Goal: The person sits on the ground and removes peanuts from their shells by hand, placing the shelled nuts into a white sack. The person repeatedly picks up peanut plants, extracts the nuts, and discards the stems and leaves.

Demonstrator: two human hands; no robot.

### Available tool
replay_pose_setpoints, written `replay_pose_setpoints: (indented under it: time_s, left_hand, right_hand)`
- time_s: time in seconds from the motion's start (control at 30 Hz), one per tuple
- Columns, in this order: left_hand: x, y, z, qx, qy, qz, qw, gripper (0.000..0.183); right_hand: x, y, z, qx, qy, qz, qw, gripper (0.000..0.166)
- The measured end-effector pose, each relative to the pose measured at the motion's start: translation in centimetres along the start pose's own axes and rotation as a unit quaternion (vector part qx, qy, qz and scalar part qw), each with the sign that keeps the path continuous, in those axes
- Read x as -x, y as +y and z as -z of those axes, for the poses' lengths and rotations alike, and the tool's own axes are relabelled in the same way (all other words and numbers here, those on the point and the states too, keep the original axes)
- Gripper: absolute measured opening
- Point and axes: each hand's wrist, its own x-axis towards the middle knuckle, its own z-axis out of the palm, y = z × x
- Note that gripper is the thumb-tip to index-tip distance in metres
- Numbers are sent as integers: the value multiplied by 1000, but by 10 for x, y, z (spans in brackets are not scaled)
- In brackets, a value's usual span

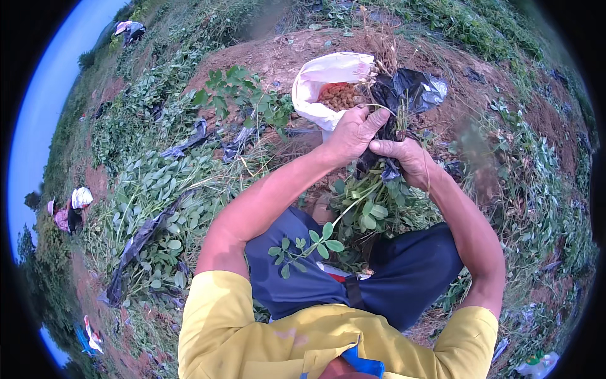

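My left hand is closed at the stems of a bunch of uprooted peanut plants, just right of the open sack. My right hand grips the same bunch lower down. Torn black plastic film is tangled around the stems and roots above my hands. The leafy ends hang toward my knees, one sprig lying over my trousers. A white woven sack stands open beyond my left hand, with unshelled peanuts inside. My fingers partly hide the stems.
Pulled leafy plants lie in heaps on both sides. Strips of dark plastic film run among them. Bare reddish soil surrounds the sack. Other people are far off at the left, one bending at the upper left. A plastic bag lies at the lower right.
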Motion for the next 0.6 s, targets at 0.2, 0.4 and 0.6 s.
replay_pose_setpoints:
  time_s: [0.2, 0.4, 0.6]
  left_hand:
    - [-16, -18, 27, -286, -19, -66, 956, 54]
    - [-12, -8, 87, -359, 15, -60, 931, 54]
    - [-48, -26, 146, -220, 330, 88, 914, 54]
  right_hand:
    - [-5, 3, 16, 37, 83, -28, 995, 31]
    - [38, -13, 14, 107, 124, -47, 985, 27]
    - [57, -6, 12, 159, 155, -59, 973, 27]
